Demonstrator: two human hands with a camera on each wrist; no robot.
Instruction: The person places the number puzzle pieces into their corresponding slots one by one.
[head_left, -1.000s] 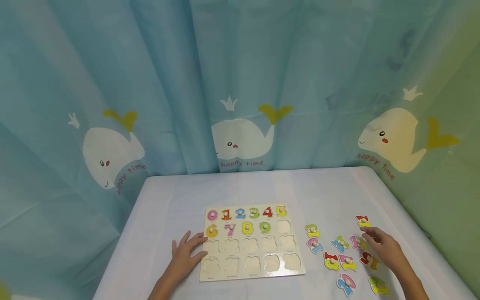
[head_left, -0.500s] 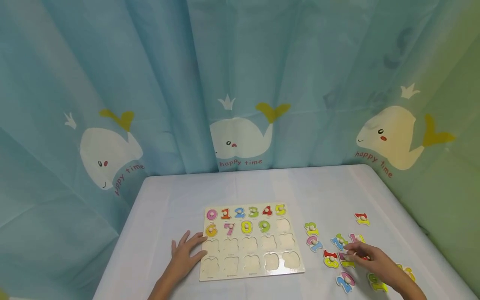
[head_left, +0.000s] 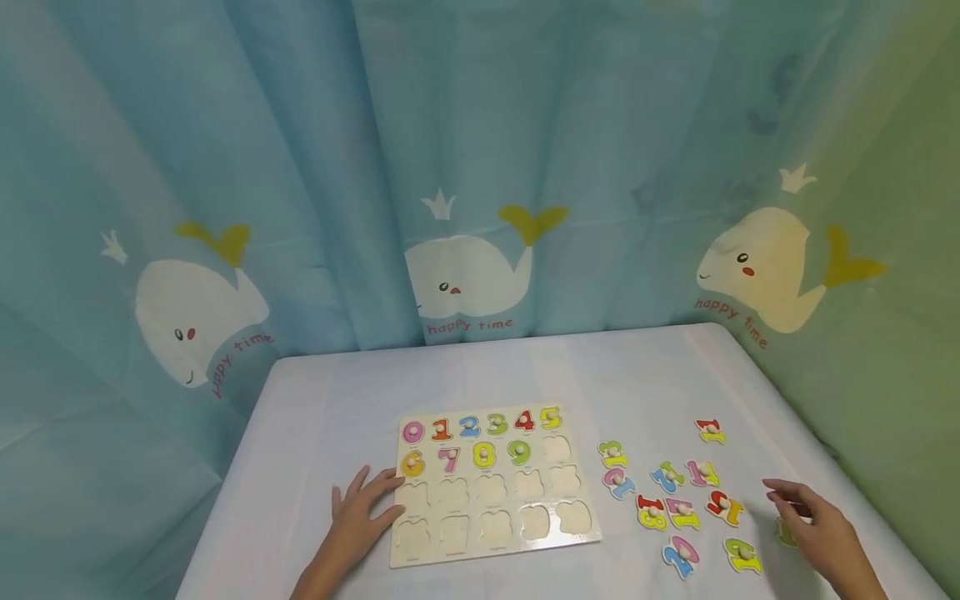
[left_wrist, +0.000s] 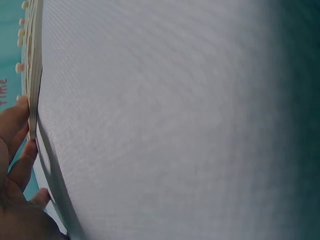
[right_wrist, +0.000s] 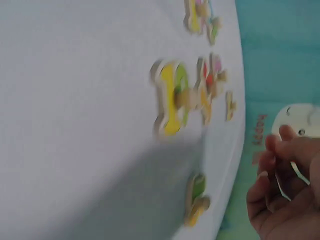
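Observation:
My left hand (head_left: 362, 517) lies at the left edge of a wooden number puzzle board (head_left: 517, 542); its fingertips touch that edge, which the left wrist view shows from the side (left_wrist: 34, 75). Peg pieces 0 to 9 fill the board's top rows, and cut-out recesses show below. My right hand (head_left: 817, 525) hovers right of the loose number pieces, loosely curled, with nothing between its fingers. It partly covers a green piece (head_left: 785, 532), seen green and yellow in the right wrist view (right_wrist: 196, 200). Nearby lie a red and orange 15 (head_left: 724, 508) and a yellow-green piece (head_left: 742, 556).
Several more knobbed pieces lie right of the board, among them a red and yellow 18 (head_left: 652, 512), a pink and blue 20 (head_left: 681, 557) and a red and yellow 11 (head_left: 709, 431). A whale-print curtain (head_left: 480, 108) hangs behind the white table (head_left: 352, 400).
My right hand passed leftward over the loose pieces, then moved back right, uncovering the 15. The left hand stays at the board's edge. The head view has shifted slightly.

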